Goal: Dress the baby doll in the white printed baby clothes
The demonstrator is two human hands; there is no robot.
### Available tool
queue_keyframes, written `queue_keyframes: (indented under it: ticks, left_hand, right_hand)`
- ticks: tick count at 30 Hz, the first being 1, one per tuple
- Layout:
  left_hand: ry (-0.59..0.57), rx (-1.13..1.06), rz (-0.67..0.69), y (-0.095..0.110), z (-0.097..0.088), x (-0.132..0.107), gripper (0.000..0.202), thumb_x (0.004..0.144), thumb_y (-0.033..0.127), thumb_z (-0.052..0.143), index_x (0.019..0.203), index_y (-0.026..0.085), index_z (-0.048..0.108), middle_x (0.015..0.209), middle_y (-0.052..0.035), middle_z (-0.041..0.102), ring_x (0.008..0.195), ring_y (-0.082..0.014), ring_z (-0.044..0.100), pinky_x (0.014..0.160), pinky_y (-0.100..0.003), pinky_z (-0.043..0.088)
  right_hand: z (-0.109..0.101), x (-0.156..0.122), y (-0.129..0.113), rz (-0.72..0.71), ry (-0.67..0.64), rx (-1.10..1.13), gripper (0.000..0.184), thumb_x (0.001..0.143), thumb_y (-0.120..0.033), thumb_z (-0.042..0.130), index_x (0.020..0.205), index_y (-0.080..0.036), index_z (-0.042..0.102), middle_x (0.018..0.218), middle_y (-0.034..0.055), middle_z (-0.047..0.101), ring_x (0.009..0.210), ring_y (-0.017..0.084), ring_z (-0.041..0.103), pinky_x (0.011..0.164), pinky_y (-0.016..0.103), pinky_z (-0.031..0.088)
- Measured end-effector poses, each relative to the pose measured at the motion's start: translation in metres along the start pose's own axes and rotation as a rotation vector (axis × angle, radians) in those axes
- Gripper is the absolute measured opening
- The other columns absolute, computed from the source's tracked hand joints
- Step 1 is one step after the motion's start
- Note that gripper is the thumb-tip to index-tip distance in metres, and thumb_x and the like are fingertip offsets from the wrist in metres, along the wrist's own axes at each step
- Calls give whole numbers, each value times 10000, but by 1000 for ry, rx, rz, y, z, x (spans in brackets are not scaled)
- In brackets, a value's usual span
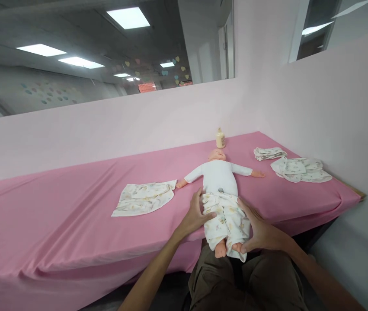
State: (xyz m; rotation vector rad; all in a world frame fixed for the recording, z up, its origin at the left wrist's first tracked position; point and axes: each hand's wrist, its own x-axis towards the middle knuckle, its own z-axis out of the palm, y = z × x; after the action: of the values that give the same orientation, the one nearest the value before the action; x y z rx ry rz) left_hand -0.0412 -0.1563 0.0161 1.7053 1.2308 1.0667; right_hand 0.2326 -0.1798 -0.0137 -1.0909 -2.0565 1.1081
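Note:
A baby doll (220, 175) lies on its back with arms spread, in a white long-sleeved top and printed baby pants (225, 216). Its two feet show at the leg ends, over the table's front edge. My left hand (197, 214) curves round the pants on the left side, thumb across the front and fingers at the waistband. On the other side, my right hand (263, 231) grips the pants with fingers along the hip and thumb by the hem and foot. Fingertips of both hands are partly hidden by the cloth.
A printed baby garment (145, 198) lies flat left of the doll. Folded cloth (270, 153) and another printed garment (300, 169) lie at the right. A pump bottle (220, 138) stands beyond the doll's head, near the wall. Pink cloth (83, 207) covers the table.

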Motion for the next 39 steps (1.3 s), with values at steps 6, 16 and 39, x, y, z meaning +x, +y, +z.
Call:
queue_keyframes:
  ticks: [6,16,39]
  left_hand:
    - [-13,376,45,6,3,5,528,738,531,708,1135,217,559,1158,-88,519,1114,-274,472,973,-447,430]
    - [-181,717,290,-19,17,-72,1444,486,734,763,1518,295,-147,1537,-199,116,1422,-435,141,1102,-620,286]
    - [111,430,-195,31,54,-102,572,753,346,648,1285,191,507,1218,-95,632,1097,-268,604,939,-411,479]
  right_hand:
    - [4,3,-4,66,1,-94,1371,517,-561,834,1544,-314,-41,1606,110,114,1469,354,82,1161,564,188]
    - [9,-6,-4,27,-96,-292,1469,456,-590,836,1540,-254,-97,1611,146,-7,1467,391,-12,1171,558,110]
    - [40,-38,-51,288,223,180,429,723,-400,670,1093,-199,592,1054,71,668,951,265,615,850,402,498]
